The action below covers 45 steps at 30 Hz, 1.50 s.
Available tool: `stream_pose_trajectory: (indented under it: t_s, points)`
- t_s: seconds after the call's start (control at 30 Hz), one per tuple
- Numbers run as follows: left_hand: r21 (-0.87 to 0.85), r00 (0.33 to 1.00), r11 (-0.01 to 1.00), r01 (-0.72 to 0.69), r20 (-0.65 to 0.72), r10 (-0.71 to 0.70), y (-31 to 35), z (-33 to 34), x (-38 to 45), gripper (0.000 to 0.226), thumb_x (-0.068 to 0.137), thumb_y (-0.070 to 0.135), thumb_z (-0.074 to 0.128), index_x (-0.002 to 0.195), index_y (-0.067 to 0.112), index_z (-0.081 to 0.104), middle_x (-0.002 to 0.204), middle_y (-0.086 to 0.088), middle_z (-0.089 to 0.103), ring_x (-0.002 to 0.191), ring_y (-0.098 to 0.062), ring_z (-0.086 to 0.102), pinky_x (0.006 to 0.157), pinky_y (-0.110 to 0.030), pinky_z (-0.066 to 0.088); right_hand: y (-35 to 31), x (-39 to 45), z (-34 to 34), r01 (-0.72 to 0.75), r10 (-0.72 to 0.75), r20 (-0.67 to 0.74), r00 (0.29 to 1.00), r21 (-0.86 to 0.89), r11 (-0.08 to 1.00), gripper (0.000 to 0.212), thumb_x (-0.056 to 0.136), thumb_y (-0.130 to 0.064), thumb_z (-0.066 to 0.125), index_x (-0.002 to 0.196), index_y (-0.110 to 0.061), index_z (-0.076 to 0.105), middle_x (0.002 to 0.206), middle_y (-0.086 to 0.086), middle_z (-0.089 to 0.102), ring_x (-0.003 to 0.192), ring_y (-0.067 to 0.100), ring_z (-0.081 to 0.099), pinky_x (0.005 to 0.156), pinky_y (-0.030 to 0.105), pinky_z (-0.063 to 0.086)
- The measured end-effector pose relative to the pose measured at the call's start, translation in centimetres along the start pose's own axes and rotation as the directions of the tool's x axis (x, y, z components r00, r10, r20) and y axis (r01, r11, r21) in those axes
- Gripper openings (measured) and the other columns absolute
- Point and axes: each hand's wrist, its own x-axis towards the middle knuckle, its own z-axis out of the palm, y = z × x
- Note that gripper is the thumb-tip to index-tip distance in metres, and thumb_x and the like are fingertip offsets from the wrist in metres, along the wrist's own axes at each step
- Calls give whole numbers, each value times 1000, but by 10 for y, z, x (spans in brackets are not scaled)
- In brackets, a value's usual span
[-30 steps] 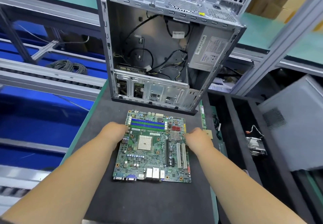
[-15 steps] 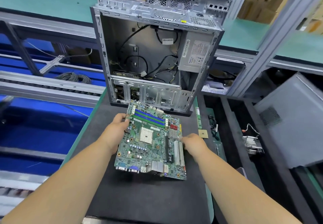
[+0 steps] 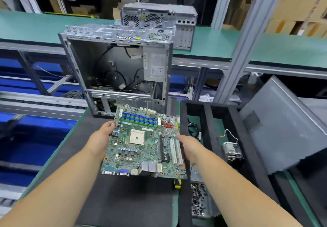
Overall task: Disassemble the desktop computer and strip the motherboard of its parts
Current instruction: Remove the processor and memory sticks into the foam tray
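**Holding the motherboard above the counter**

Gripping the green motherboard (image 3: 144,143) by its two side edges, both hands keep it lifted off the dark mat (image 3: 123,200) on the counter (image 3: 53,157), tilted with its port side nearest the person. The left hand (image 3: 100,140) has its fingers (image 3: 110,125) curled round the left edge; the right hand (image 3: 190,147) clamps the right edge beside the white expansion slots. Behind the board stands the open computer case (image 3: 116,70), cables hanging loose inside. To the right, a black compartment tray (image 3: 208,138) holds a heatsink (image 3: 231,151) and a heap of small screws (image 3: 198,198). A grey side panel (image 3: 283,129) leans there too.
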Motion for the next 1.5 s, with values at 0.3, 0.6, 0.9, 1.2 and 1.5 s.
stream_pose_trajectory:
  t_s: [0.3, 0.6, 0.9, 1.2, 1.5]
  points:
    - [-317, 939, 917, 241, 317, -137, 0, 119, -19, 39, 102, 32, 44, 141, 26, 44, 138, -5, 50, 121, -35, 53, 95, -59, 46, -5, -33, -121, 140, -108, -145, 983, 233, 962, 64, 94, -42, 59, 149, -17, 36, 160, 6, 22, 146, 29, 21, 114, 52, 17]
    - [-226, 783, 902, 369, 599, -170, -3, 227, -30, 58, 100, 51, 34, 151, 25, 26, 161, -6, 14, 147, -26, 15, 118, -54, 9, -20, -86, -211, 251, -206, -431, 878, 49, 967, 63, 97, -31, 58, 147, -1, 34, 155, 15, 33, 141, 33, 31, 110, 47, 27]
    - [-41, 545, 878, 476, 798, -258, -20, 282, -52, 72, 98, 53, 38, 151, 7, 23, 155, -19, 26, 143, -30, 28, 117, -40, 23, -10, -155, -237, -55, -366, -655, 661, -529, 847, 55, 99, -43, 48, 139, -5, 42, 128, 18, 57, 108, 35, 57, 85, 40, 48]
    - [45, 498, 903, 427, 822, -276, -17, 292, -59, 61, 99, 52, 37, 143, 9, 39, 148, -18, 40, 137, -29, 38, 114, -37, 27, 5, -181, -226, -374, -367, -756, 542, -608, 701, 36, 99, -44, 47, 101, -8, 48, 108, 15, 62, 89, 32, 54, 69, 35, 37]
    - [69, 467, 910, 410, 841, -274, -18, 286, -56, 57, 99, 50, 38, 139, 10, 43, 144, -17, 44, 136, -30, 39, 115, -39, 27, 9, -173, -202, -448, -330, -771, 544, -600, 663, 38, 101, -42, 47, 113, -7, 51, 106, 12, 62, 87, 30, 56, 68, 35, 43]
